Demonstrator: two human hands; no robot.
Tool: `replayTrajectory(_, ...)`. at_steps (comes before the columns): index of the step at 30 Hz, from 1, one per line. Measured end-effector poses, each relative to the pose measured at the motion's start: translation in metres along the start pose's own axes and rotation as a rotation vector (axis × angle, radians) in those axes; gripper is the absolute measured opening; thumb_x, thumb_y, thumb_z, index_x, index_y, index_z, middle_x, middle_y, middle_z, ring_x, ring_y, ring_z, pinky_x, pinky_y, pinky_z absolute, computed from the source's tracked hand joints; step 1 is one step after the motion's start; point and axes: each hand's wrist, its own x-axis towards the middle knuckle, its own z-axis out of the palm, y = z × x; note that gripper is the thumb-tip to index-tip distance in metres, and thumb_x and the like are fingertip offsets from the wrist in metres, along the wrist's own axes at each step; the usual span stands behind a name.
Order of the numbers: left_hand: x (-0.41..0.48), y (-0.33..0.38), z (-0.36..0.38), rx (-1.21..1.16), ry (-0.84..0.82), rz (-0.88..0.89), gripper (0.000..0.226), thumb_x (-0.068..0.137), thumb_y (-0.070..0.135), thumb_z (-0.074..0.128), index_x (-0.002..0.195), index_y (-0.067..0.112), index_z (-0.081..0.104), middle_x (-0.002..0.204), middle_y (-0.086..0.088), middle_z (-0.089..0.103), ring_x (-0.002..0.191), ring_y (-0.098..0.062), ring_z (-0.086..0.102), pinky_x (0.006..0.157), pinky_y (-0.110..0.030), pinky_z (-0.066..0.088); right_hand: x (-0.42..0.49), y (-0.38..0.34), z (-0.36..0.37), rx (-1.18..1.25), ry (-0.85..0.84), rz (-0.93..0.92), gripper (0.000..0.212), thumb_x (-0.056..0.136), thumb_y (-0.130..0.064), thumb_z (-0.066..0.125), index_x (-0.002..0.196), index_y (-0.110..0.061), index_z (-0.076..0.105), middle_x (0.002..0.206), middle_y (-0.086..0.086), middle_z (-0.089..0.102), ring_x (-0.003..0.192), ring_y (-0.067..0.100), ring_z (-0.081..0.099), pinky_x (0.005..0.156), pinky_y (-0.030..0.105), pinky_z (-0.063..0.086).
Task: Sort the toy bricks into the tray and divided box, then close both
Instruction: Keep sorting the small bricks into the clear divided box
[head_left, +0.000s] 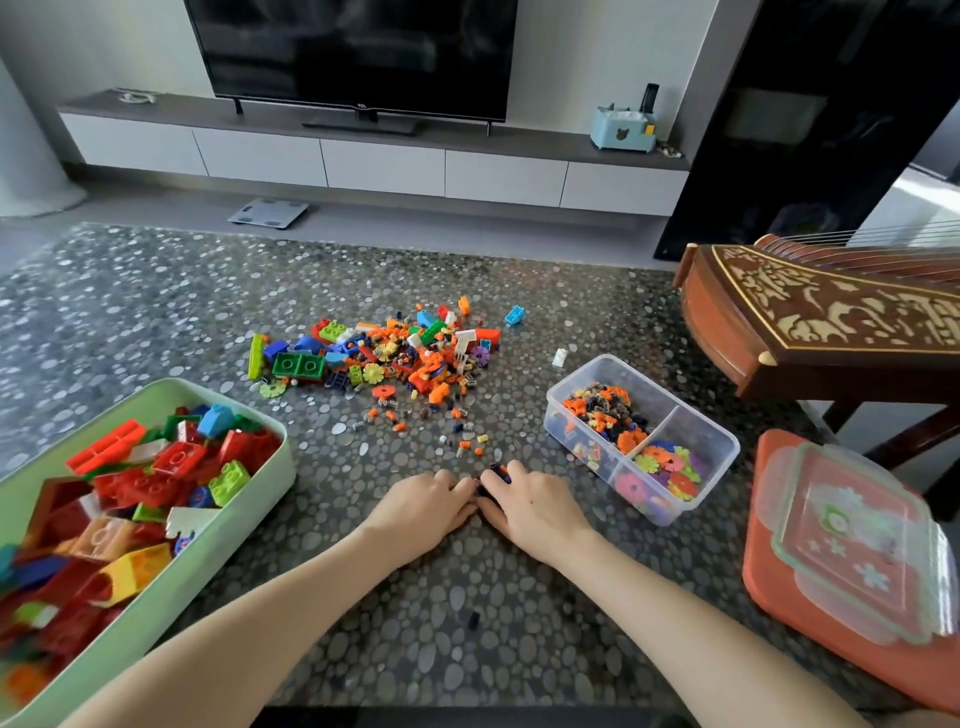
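Toy bricks (384, 358) are mostly heaped mid-desk (156, 312), with small bits strewn toward the person. Sorting looks about half done. The green tray (283, 467) on the left holds big bricks, and the clear divided box (719, 447) on the right holds small bits and flower discs. Both are open, and a lid (857, 540) lies far right. The right hand (524, 501) has its fingers curled over small dark pieces (493, 474). The left hand (421, 506) touches them, but I can't tell its grip. Likely next: lift the handful right, into the box's far compartment.

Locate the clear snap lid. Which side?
Head view, far right: the clear lid lies on top of an orange surface, just right of the divided box and nearer the camera than the carved wooden instrument.
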Motion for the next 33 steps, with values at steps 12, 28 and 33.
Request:
replayTrajectory(12,-0.005,0.019,0.001,-0.168,0.026,-0.280,0.030,0.102,0.032,0.028,0.119,0.011,0.041,0.109,-0.009,0.057,0.093,-0.027,0.062,0.065,-0.031,0.045,-0.020,-0.020,-0.001,-0.035,0.007,0.149,0.033,0.070,-0.033,0.078,0.091,-0.018,0.058,0.076,0.006,0.057,0.042,0.018,0.050,0.033,0.021,0.024)
replayTrajectory(28,-0.004,0.012,0.000,-0.275,0.054,-0.257,0.015,0.101,0.022,0.033,0.106,0.009,0.040,0.058,0.003,0.040,0.056,-0.022,0.047,0.050,-0.032,0.036,-0.022,-0.011,-0.008,0.195,0.037,0.215,0.036,0.087,-0.028,0.048,0.052,-0.020,0.045,0.041,-0.008,0.044,0.032,0.010,0.041,0.037,0.018,0.019)
replayTrajectory(33,0.000,-0.002,-0.017,-0.781,0.120,-0.492,0.024,0.100,0.029,0.037,0.097,0.007,0.044,0.077,-0.003,0.057,0.058,-0.015,0.049,0.053,-0.028,0.037,-0.017,-0.005,-0.017,0.486,0.049,0.459,0.041,0.093,-0.017,0.054,0.056,-0.017,0.036,0.044,-0.008,0.033,0.037,0.009,0.030,0.040,0.020,0.016)
